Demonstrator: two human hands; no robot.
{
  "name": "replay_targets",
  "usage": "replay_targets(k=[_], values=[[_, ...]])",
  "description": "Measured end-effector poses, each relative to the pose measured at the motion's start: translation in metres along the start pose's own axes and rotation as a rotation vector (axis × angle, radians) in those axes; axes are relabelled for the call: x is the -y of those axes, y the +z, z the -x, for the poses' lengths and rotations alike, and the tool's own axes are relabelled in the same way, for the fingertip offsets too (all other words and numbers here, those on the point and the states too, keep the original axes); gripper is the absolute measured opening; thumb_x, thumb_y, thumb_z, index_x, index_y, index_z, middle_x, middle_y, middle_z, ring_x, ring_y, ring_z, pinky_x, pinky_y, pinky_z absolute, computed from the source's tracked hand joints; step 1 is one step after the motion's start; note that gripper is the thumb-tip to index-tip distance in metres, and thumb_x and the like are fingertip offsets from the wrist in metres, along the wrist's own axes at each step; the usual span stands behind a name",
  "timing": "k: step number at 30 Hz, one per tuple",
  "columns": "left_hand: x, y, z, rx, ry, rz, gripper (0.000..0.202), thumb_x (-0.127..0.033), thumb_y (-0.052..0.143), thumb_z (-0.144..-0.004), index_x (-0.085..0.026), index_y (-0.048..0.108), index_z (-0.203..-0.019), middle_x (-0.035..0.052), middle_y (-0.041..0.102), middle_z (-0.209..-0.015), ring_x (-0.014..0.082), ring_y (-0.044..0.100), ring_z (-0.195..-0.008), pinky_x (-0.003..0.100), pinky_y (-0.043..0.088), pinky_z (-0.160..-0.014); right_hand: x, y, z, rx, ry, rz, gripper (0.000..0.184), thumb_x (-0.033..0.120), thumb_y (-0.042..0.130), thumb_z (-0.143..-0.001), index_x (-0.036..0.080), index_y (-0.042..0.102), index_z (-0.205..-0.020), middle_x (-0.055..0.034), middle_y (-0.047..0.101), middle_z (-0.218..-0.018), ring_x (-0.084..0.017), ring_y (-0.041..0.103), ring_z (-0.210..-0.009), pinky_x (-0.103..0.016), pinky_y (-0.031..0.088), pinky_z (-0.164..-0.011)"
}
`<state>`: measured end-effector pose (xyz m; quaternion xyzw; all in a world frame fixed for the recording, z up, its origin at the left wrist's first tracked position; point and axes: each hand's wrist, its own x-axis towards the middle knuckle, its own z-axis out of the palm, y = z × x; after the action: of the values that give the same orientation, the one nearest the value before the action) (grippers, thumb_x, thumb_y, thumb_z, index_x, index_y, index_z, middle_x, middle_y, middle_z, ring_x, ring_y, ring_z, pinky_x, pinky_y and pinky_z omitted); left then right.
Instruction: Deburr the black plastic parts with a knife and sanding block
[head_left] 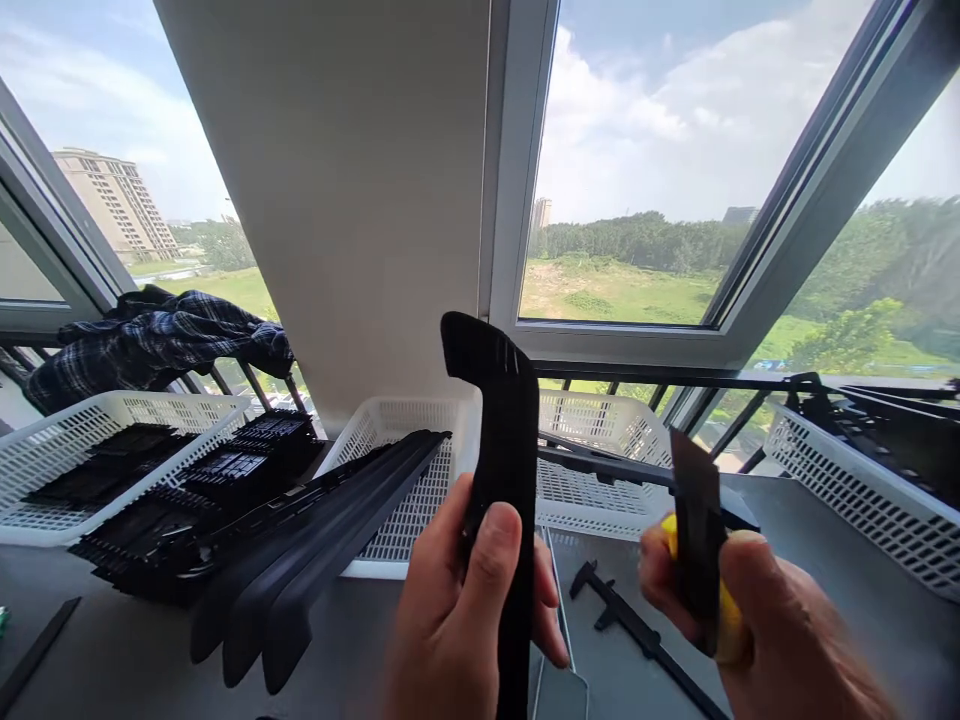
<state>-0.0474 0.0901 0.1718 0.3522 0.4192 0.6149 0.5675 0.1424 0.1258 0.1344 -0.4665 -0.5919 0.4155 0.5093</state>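
Note:
My left hand (469,610) is wrapped round a long black plastic trim piece (506,430), held upright with its hooked end at the top and its lower end out of frame. To its right, my right hand (750,610) grips a utility knife (697,540) with a yellow handle, its wide blade pointing up and apart from the trim piece. Below, between the two hands, a dark caliper (637,630) lies on the grey table. Several similar black trim pieces (300,570) are stacked to the left of my left hand.
White plastic baskets (442,415), (600,410) stand along the back. A left basket (112,400) holds black grid-like parts (112,465); a right basket (862,510) holds long black parts. A plaid cloth (172,335) hangs over the railing by the windows.

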Motion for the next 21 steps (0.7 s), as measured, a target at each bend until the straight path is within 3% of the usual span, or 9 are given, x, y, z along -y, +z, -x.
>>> replay_targets(k=[2,5,11,13,15,17,18,21], values=[[-0.001,-0.001,0.0,-0.035,0.016,0.026,0.048,-0.065,0.071,-0.093,-0.017,0.066,-0.093,-0.001,0.063,-0.066,0.0127,0.06,-0.049,0.025,0.052,-0.052,0.002,-0.001,0.001,-0.08,-0.03,-0.054,0.064,0.079,0.053,-0.097,0.02,0.073,-0.08,-0.0061,0.064,-0.072,-0.02,0.057,-0.064,-0.028,0.048,-0.054],[-0.004,-0.001,0.001,-0.052,0.044,0.047,0.045,-0.061,0.069,-0.096,-0.017,0.068,-0.101,-0.0009,0.064,-0.067,0.0124,0.059,-0.048,0.025,0.053,-0.052,0.008,0.002,0.001,-0.127,-0.014,-0.16,0.062,0.08,0.06,-0.093,0.02,0.071,-0.078,-0.0049,0.062,-0.07,-0.02,0.057,-0.067,-0.029,0.048,-0.057],[-0.011,-0.003,0.004,-0.014,0.019,0.088,0.046,-0.062,0.07,-0.095,-0.017,0.068,-0.102,-0.0016,0.063,-0.068,0.0122,0.059,-0.048,0.025,0.052,-0.051,0.016,0.016,-0.007,-0.083,0.096,-0.562,0.071,0.09,0.053,-0.09,0.022,0.06,-0.072,0.0061,0.038,-0.054,-0.012,0.034,-0.052,-0.025,0.038,-0.051],[-0.011,-0.005,0.004,-0.001,0.012,0.105,0.047,-0.063,0.071,-0.095,-0.017,0.068,-0.103,-0.0016,0.064,-0.068,0.0124,0.06,-0.048,0.026,0.053,-0.051,0.018,0.019,-0.012,-0.05,0.139,-0.63,0.063,0.084,0.064,-0.088,0.021,0.064,-0.081,0.0065,0.041,-0.056,-0.012,0.034,-0.052,-0.025,0.04,-0.051],[-0.01,-0.006,0.006,0.016,0.011,0.123,0.048,-0.064,0.071,-0.094,-0.017,0.067,-0.103,-0.0017,0.064,-0.068,0.0122,0.059,-0.048,0.026,0.053,-0.051,0.018,0.021,-0.016,-0.038,0.171,-0.652,0.049,0.067,0.081,-0.081,0.022,0.065,-0.091,0.0057,0.049,-0.061,-0.011,0.039,-0.055,-0.024,0.042,-0.053],[-0.01,-0.006,0.007,0.029,0.006,0.146,0.049,-0.065,0.072,-0.093,-0.017,0.067,-0.104,-0.0023,0.064,-0.067,0.0118,0.059,-0.047,0.025,0.053,-0.05,0.011,0.018,-0.015,-0.051,0.186,-0.624,0.04,0.045,0.091,-0.074,0.022,0.061,-0.087,0.0049,0.055,-0.069,-0.01,0.044,-0.057,-0.022,0.043,-0.054],[-0.01,-0.006,0.008,0.033,0.0,0.161,0.05,-0.065,0.073,-0.092,-0.017,0.067,-0.104,-0.0027,0.064,-0.067,0.0114,0.059,-0.046,0.025,0.054,-0.05,0.004,0.015,-0.011,-0.071,0.202,-0.598,0.035,0.039,0.089,-0.078,0.022,0.06,-0.087,0.0044,0.057,-0.073,-0.01,0.047,-0.058,-0.022,0.044,-0.055],[-0.011,-0.004,0.01,0.065,-0.026,0.227,0.051,-0.066,0.074,-0.092,-0.018,0.066,-0.106,-0.0035,0.064,-0.068,0.0103,0.057,-0.045,0.024,0.054,-0.047,-0.032,-0.004,0.02,-0.129,0.283,-0.545,0.034,0.049,0.081,-0.089,0.025,0.066,-0.107,0.0019,0.064,-0.08,-0.013,0.059,-0.061,-0.024,0.05,-0.056]])
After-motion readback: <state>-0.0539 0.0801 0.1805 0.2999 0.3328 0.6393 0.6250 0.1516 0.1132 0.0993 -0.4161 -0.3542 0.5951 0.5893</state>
